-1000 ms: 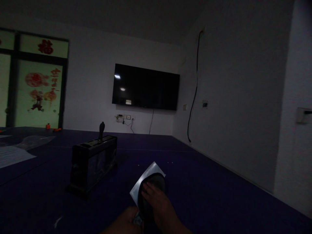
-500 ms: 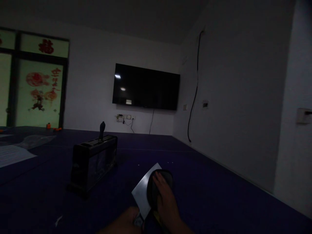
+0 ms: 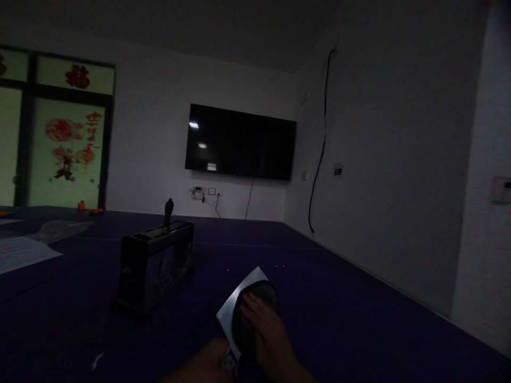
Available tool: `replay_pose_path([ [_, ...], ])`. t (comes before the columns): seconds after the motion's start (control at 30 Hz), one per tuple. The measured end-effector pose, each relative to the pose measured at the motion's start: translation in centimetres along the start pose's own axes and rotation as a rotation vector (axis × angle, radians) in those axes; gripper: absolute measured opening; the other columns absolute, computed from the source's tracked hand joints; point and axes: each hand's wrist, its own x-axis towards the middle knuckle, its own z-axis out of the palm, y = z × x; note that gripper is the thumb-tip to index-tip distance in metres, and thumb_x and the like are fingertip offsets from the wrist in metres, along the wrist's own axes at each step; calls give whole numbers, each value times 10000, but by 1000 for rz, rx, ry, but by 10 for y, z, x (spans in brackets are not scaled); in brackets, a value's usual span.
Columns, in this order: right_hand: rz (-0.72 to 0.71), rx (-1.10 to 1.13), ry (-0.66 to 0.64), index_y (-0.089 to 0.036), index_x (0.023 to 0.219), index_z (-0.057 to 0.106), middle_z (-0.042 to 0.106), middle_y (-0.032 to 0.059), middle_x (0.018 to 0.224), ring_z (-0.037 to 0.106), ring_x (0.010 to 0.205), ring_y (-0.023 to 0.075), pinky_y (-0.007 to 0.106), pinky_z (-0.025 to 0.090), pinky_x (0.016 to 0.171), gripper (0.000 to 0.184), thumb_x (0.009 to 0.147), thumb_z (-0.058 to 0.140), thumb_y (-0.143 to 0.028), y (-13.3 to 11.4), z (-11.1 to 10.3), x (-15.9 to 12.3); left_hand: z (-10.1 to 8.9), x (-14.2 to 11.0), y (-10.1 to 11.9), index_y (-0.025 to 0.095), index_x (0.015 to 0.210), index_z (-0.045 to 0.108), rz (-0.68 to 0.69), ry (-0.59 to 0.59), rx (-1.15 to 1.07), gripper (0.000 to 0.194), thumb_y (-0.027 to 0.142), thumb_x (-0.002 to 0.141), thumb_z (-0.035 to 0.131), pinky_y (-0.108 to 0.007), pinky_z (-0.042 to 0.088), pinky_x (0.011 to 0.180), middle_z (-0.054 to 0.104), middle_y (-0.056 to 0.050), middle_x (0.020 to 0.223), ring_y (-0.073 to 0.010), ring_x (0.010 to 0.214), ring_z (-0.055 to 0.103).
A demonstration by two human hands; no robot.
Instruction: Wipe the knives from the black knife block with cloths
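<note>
At the bottom centre, my left hand (image 3: 209, 360) is closed round the handle of a cleaver, part of which shows at the finger ends. The broad, shiny cleaver blade (image 3: 229, 311) points up and away from me. My right hand (image 3: 268, 331) holds a dark, oval, rounded pad (image 3: 244, 324) against the blade's right side, its fingers lying together across the pad's surface. Much of the blade is hidden behind the pad. A dark knife block (image 3: 155, 266) stands to the left of my hands, with one black handle (image 3: 168, 213) sticking up from its top.
The purple table (image 3: 339, 319) reaches towards the walls. On its left lie a printed paper sheet (image 3: 26, 254) and clear plastic wrap (image 3: 59, 230). Small orange objects (image 3: 96, 211) sit at the far edge. A white scrap (image 3: 97, 360) lies at the front left.
My right hand and the pad have shifted slightly left and down along the blade. My left hand and the cleaver stay almost where they were.
</note>
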Motion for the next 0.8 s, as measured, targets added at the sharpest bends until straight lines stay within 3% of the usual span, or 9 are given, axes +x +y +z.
replay_pose_path([
  [0.1,45,3,8,-218,1265,521,533,57,1307,456,1234,190,414,439,981,581,752,355,-1,-2,-1,0,2,-3,7,156,612,561,2,-21,-19,144,130,475,528,-173,261,446,489,66,547,-66,508,412],
  [0.2,180,0,12,-224,1288,503,483,56,1354,426,1258,218,460,392,1015,581,751,384,-36,-1,-2,-2,2,-5,10,143,679,597,-22,-76,-18,194,127,498,527,-170,261,444,518,56,593,-63,515,422],
  [0.37,382,-52,61,-233,1344,437,411,69,1407,396,1275,260,520,357,1024,512,845,374,-137,3,-2,-3,1,-2,8,169,574,508,64,-54,126,80,113,522,487,-174,213,424,395,91,485,-42,447,329],
  [0.5,411,-122,64,-260,1411,311,335,81,1450,346,1299,303,566,341,1013,506,915,406,-298,3,-3,-1,-3,-2,4,173,619,519,41,-62,164,104,113,535,528,-167,219,417,422,85,508,-46,454,346],
  [0.63,410,-162,33,-239,1435,236,288,118,1468,290,1318,352,606,307,1012,695,852,522,-487,0,-3,1,-8,0,-7,185,656,552,-38,-29,209,97,196,588,621,-176,224,399,426,75,522,-53,450,335],
  [0.8,474,-201,98,-232,1433,238,275,116,1473,289,1317,358,603,307,1011,660,870,506,-449,6,0,-1,-13,1,-18,210,668,570,-59,-29,215,140,233,591,685,-205,247,395,455,64,527,-71,444,370],
])
